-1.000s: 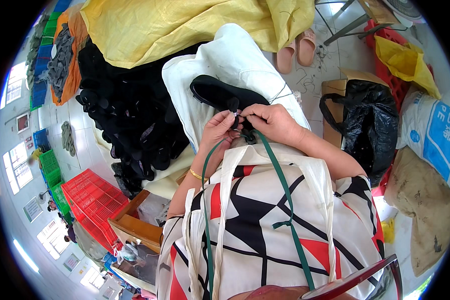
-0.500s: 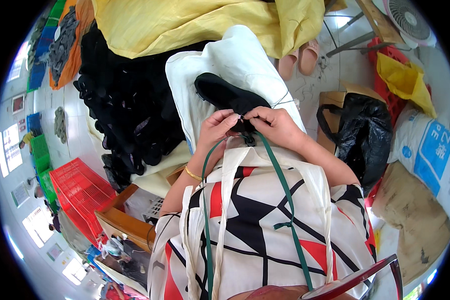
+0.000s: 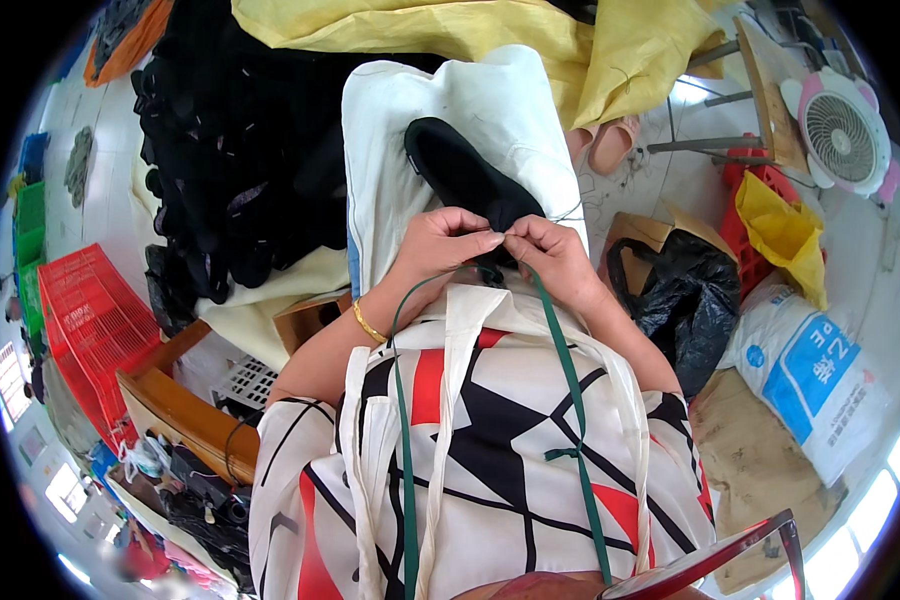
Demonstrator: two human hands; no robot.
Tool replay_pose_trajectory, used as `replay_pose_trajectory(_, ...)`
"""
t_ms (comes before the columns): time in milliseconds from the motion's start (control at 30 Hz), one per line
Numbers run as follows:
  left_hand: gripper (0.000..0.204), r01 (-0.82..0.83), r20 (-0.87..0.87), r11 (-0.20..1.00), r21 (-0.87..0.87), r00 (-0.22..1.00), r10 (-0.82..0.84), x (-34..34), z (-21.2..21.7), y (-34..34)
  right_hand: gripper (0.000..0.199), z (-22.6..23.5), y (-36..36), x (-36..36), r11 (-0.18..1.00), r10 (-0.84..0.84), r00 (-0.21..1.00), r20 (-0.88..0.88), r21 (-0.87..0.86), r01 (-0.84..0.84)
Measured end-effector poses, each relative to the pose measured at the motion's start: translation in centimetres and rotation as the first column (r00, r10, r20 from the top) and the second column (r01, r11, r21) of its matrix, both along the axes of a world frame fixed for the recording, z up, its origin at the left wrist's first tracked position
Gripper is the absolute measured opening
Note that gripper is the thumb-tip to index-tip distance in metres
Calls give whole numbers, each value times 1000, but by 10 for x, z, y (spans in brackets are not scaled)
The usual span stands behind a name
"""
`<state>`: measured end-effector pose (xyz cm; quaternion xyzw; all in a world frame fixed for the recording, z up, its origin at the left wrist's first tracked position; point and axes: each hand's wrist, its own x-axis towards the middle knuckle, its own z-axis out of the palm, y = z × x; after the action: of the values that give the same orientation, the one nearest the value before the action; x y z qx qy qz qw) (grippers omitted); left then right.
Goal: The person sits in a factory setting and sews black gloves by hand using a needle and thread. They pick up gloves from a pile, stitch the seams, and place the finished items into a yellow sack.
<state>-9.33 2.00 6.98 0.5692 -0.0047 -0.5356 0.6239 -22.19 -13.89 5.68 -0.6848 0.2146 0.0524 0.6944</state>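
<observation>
A black cloth shoe or slipper (image 3: pixel 462 165) lies slanted on a white cloth (image 3: pixel 385 105) over my lap, its near end under my fingers. My left hand (image 3: pixel 448 243) is closed in a pinch, thumb and forefinger pointing right. My right hand (image 3: pixel 550 255) pinches too, and the fingertips of both meet just above the shoe's near end. Whatever lies between them is too small to make out. Below the hands a dark green cord (image 3: pixel 567 400) hangs in two strands over my patterned top, with white apron straps (image 3: pixel 450 370) beside it.
To the left is a large heap of black pieces (image 3: pixel 240 150). Yellow sheeting (image 3: pixel 450 35) covers the far side. A red crate (image 3: pixel 95 335) and a wooden drawer (image 3: pixel 185 400) stand at lower left. On the right are a black plastic bag (image 3: pixel 685 300), a white sack (image 3: pixel 805 380) and a fan (image 3: pixel 840 135).
The view has shifted, so the surroundings sit differently in it. My fingertips remain together at the shoe's near end; the small pale glint between them no longer shows.
</observation>
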Motion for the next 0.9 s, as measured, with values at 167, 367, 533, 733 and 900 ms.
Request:
replay_pose_trajectory(167,16,-53,17,998,-32,998,54,-5,0,-1,9,6,-1,3,994,-12,994,-108,110,24)
replay_pose_trajectory(367,18,-47,28,999,-25,998,48,-5,-6,1,6,3,-10,2,982,66,997,-51,181,-56)
replay_pose_trajectory(533,18,10,40,1000,-6,999,-10,-1,-7,4,8,-1,-18,0,985,139,990,-38,105,-134)
replay_pose_trajectory(733,17,38,28,998,53,999,-40,2,0,3,7,6,-14,4,975,92,989,-116,211,-66)
replay_pose_trajectory(900,18,67,-10,995,74,998,-66,3,0,3,7,12,-6,8,953,65,982,-177,301,-9)
